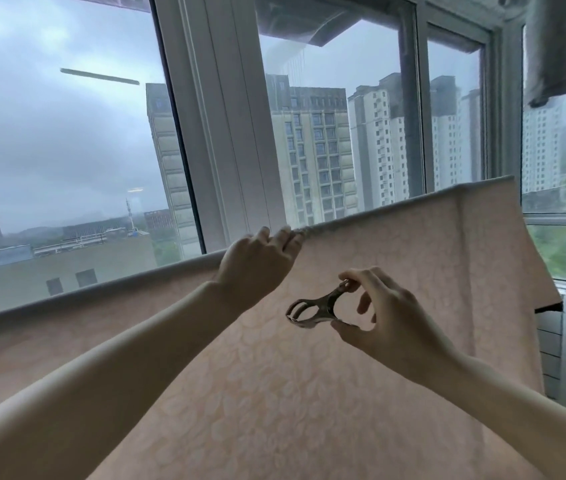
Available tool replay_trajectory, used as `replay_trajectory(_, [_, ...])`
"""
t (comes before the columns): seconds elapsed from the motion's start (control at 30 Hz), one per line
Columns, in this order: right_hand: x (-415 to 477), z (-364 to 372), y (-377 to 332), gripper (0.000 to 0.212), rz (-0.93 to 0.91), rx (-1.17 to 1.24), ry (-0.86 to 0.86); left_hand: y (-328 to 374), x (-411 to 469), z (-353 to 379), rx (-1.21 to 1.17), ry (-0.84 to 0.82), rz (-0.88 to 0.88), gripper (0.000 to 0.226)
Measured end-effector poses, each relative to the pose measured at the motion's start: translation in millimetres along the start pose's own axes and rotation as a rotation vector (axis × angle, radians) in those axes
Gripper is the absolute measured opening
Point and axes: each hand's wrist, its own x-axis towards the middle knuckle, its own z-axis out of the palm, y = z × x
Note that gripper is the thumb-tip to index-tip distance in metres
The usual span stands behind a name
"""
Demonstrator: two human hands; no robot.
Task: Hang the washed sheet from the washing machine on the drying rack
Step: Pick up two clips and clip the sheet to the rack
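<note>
The pale pink patterned sheet (395,271) is being pinched at its draped top edge by the left hand (257,261); a metal clothes peg (316,308), jaws apart, is being squeezed by the right hand (389,317).

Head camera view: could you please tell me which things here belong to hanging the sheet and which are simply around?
Job: pink sheet over the rail; metal clip in right hand; left hand on the top fold.
Around: grey cloth hanging top right; window frame.

Windows: we face large white-framed panes (226,133).
Outside: we see tall apartment blocks (312,150).
Light: we get grey overcast sky (49,116).
</note>
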Motion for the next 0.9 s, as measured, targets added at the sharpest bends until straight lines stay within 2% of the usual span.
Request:
replay_trajectory(0.3, [21.2, -0.9, 53.1, 0.061, 0.062, -0.129, 0.034, 35.5, 66.2, 27.8, 0.033, -0.036, -0.002, 0.052])
replay_trajectory(0.47, [24.9, -14.5, 86.3, 0.065, 0.105, -0.092, 0.051, 52.4, 95.7, 40.5, 0.058, -0.028, -0.006, 0.055])
replay_trajectory(0.73, [22.2, -48.1, 142.3, 0.070, 0.115, -0.116, 0.041, 81.9, 139.6, 48.7, 0.089, -0.017, -0.026, 0.053])
replay_trajectory(0.9, [27.1, -77.3, 180.5, 0.063, 0.067, -0.122, 0.001, 100.0, 165.9, 54.8, 0.047, -0.079, -0.082, 0.059])
